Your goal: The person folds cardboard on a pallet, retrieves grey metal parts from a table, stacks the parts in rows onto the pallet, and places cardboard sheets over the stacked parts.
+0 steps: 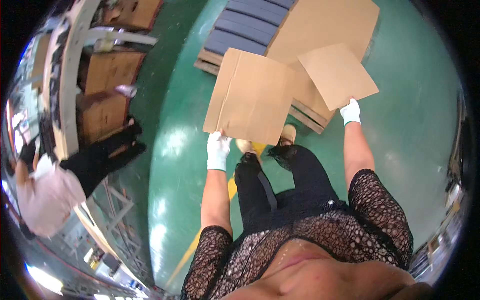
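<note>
My left hand [218, 149], in a white glove, grips the near edge of a large brown cardboard sheet [255, 97] with a crease along its left side. A smaller brown cardboard sheet [340, 72] is held at its near corner by my right hand [350, 111], gloved in white too. Both sheets are tilted in front of me, apart from each other. Behind them a wide cardboard sheet [332, 20] lies over a wooden pallet [307, 116], beside a stack of dark blue-grey panels [242, 37]. My fingers are partly hidden behind the sheets.
Green floor [400, 150] with a yellow line [189, 252] surrounds my feet. To the left runs a long workbench [70, 100] with cardboard boxes [110, 90] under it. A person in a light top [52, 197] stands at that bench.
</note>
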The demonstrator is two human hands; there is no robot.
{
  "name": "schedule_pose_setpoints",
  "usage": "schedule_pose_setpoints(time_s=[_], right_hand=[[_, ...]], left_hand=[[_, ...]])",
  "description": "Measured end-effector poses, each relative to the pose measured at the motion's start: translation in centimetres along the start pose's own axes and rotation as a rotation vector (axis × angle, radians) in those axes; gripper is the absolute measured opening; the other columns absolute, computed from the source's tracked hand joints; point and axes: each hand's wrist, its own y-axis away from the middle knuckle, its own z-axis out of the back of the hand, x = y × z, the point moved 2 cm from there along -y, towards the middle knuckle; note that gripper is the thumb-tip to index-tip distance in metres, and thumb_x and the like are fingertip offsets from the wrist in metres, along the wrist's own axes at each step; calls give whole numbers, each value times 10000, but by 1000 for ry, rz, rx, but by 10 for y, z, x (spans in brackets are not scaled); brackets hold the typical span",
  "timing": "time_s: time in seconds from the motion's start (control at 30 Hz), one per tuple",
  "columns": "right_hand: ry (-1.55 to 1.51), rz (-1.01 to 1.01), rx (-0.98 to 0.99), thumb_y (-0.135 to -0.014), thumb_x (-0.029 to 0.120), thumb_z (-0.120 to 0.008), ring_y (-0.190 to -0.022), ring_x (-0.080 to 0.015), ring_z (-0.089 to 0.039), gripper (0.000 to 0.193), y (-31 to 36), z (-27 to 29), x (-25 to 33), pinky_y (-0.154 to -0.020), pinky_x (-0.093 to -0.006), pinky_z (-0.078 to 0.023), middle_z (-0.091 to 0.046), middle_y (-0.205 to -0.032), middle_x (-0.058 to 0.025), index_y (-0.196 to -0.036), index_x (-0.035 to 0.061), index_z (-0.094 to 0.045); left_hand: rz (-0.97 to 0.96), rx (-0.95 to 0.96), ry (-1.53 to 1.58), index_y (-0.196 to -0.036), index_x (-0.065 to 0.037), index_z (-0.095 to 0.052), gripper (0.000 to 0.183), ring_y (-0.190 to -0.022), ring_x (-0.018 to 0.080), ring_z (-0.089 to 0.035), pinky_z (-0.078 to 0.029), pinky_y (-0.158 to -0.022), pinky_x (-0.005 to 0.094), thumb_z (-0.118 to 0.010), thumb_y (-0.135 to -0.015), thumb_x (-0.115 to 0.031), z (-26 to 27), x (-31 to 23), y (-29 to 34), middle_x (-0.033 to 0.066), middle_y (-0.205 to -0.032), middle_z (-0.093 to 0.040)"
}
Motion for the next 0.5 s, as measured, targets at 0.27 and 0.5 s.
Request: schedule_pose_setpoints(time_s=[0.27, 0.5], right_hand=[[731, -182, 15, -869, 169, -466, -891, -290, -589, 199, -96, -54, -70, -797, -432, -486, -602, -1038, -163, -983, 27, -546], [1407, 808, 747, -835, 374, -526, -1054, -225, -531, 484, -108, -182, -73, -909, -296, -394, -579, -1119, -138, -1134, -4, -568]], left_hand=[[277, 366, -199, -1227, -108, -437, 500, -1062, 306, -538, -489, -859, 499, -556, -747, -35, -55, 15, -229, 90, -1149, -530], [370, 634, -315, -1218, -133, -449, 491, -1015, 253, -553, -526, -808, 455, -576, -754, -37, -67, 83, -374, 42, -1123, -541]])
